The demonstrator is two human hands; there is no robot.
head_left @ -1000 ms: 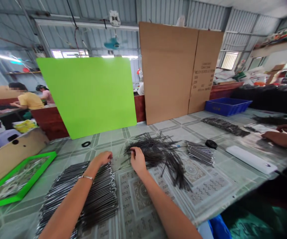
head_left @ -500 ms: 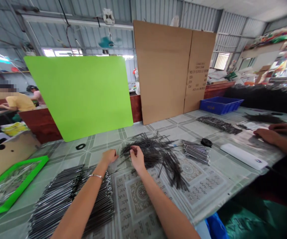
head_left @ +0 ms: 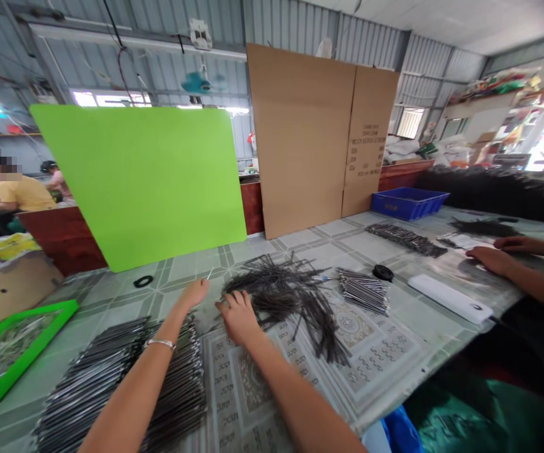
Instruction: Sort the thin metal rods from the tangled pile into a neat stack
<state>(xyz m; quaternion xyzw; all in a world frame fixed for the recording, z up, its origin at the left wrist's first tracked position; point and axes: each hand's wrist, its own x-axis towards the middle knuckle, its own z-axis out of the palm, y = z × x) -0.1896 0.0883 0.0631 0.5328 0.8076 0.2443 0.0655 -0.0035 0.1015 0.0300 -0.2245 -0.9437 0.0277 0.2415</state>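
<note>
My left hand (head_left: 193,293) is closed in a pinch above the table. A short, thin, pale-tipped piece (head_left: 210,274) sticks up from its fingers; its kind is too small to tell. Just right of it, my right hand (head_left: 238,314) is palm down with fingers apart, at the near left edge of a loose heap of thin dark strips (head_left: 276,299). I see nothing held in it. Below my left wrist lie two neat rows of dark, shiny thin rods (head_left: 95,371), partly hidden by my left forearm.
Right of the heap are a smaller rod bundle (head_left: 363,290), a black tape roll (head_left: 383,272) and a white long box (head_left: 449,298). A black ring (head_left: 143,282) and green-rimmed tray (head_left: 26,355) are left. Another person's hands (head_left: 493,259) work at right, near a blue bin (head_left: 408,204).
My left hand has moved slightly left, and a thin pale-tipped piece now shows above it. My right hand has shifted left and down, its fingers spreading. The whole view has shifted a little.
</note>
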